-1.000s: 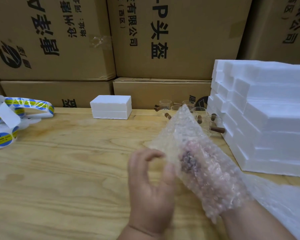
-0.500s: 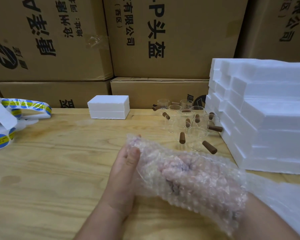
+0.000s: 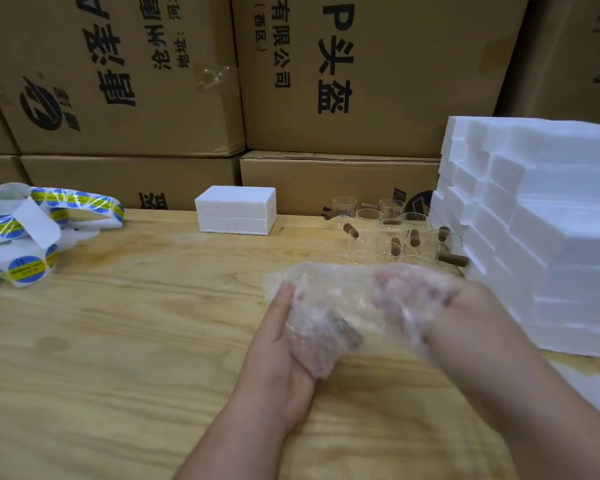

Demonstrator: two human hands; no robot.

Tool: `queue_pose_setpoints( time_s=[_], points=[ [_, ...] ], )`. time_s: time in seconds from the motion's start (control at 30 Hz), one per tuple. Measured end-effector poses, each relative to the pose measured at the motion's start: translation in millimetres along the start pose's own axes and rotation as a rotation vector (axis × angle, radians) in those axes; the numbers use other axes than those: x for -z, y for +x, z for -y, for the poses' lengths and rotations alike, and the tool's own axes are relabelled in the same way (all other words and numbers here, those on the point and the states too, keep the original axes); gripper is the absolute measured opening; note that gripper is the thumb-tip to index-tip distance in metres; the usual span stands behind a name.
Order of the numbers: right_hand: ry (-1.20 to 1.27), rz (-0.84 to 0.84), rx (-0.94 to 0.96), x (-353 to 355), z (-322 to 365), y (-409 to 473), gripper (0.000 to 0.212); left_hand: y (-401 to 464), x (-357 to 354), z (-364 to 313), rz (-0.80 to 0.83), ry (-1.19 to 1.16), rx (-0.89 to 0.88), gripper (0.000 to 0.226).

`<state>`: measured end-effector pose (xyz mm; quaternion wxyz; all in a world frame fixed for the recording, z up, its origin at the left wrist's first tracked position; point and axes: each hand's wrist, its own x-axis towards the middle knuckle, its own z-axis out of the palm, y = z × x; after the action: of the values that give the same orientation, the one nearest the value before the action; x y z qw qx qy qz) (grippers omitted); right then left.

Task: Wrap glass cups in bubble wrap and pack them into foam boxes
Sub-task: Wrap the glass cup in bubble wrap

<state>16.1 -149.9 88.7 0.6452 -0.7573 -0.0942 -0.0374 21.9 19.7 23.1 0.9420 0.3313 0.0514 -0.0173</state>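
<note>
A: Both hands on one bundle of bubble wrap [image 3: 340,306], held just above the wooden bench [image 3: 118,341], about 5 o'clock from frame centre. Left hand [image 3: 284,344] cups it from below and the side, thumb laid up along the 9 o'clock edge.

B: Right hand?

A: Right hand [image 3: 465,317] closes over the 3 o'clock end, fingers [image 3: 395,296] showing pink through the film. Each grip is clamped on the wrap. A dark brown shape inside reads as the wooden handle of a wrapped cup [image 3: 343,329]; the glass itself is too blurred to make out.

B: Counts?

A: Unwrapped glass cups [image 3: 388,233] with brown handles cluster at 2 o'clock of the bundle, near the back edge of the bench. At least eight; clear glass overlaps, so no exact count. One closed foam box [image 3: 236,209] stands alone at 12 o'clock. A stepped stack of foam boxes [image 3: 541,216] fills the 3 o'clock side, just beside the cups; too many merged faces to count.

B: Anything else?

A: A tangle of sticker strips [image 3: 32,233], blue and yellow round labels on white backing, at 9 o'clock. Printed cardboard cartons [image 3: 361,71] wall the back. A loose plastic sheet [image 3: 589,386] lies at 4 o'clock.
</note>
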Motion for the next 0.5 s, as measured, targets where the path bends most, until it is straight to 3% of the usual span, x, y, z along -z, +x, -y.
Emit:
queue_pose_setpoints(
  time_s=[0.1,0.17,0.27,0.33,0.4,0.5],
  points=[
    [0.296,-0.352,0.146,6,12,1,0.02,7,8,-6,-0.054,-0.174,-0.03,0.054],
    [0.316,-0.426,0.133,7,13,-2,0.032,10,14,-9,-0.054,-0.249,-0.042,0.048],
    [0.044,-0.084,-0.079,-3,-1,-4,0.083,13,18,-11,-0.047,-0.303,-0.073,0.046],
    [-0.11,0.109,-0.15,-14,-5,-8,0.095,11,16,-11,-0.013,-0.281,-0.084,0.05],
    [-0.089,0.104,-0.124,-22,-8,-10,0.073,8,13,-7,0.053,-0.238,-0.036,0.053],
    [-0.028,0.031,-0.012,-23,-7,-9,0.01,3,9,-1,0.123,-0.193,0.033,0.052]
  ],
)
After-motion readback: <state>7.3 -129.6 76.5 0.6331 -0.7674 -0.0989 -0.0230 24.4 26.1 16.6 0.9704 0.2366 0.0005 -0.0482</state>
